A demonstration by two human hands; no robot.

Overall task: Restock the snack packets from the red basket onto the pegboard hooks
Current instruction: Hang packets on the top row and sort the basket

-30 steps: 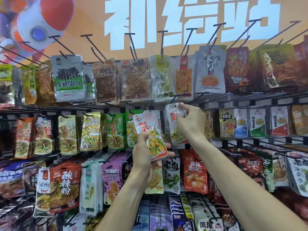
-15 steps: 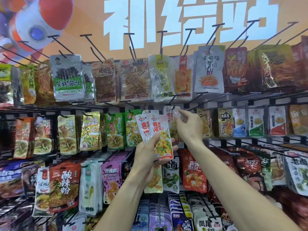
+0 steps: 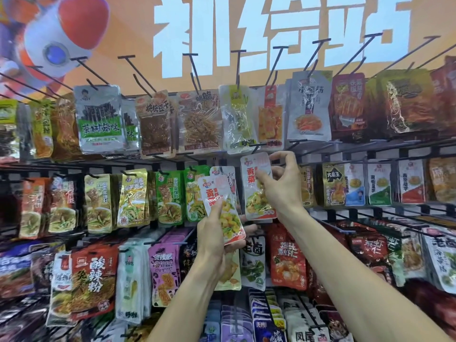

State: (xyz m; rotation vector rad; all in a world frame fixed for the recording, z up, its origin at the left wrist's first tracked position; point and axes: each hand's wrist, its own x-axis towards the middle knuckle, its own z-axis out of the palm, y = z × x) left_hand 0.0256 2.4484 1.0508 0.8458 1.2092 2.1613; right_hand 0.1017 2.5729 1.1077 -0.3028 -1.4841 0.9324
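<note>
My left hand (image 3: 217,240) grips a small stack of white snack packets (image 3: 223,208) with red tops and yellow-green contents, held in front of the second row. My right hand (image 3: 281,186) pinches the top of one matching packet (image 3: 254,191), raised at the tip of a black pegboard hook (image 3: 255,146) in the second row. Whether the packet's hole is on the hook I cannot tell. The red basket is out of view.
Rows of hanging snack packets fill the pegboard on all sides: green packets (image 3: 170,193) left of my hands, red packets (image 3: 287,262) below. Long bare hooks (image 3: 238,67) jut out along the top row under an orange sign.
My right hand has lifted its single packet up to the hook's tip and now pinches it at the top. My left hand has kept its stack at about the same spot.
</note>
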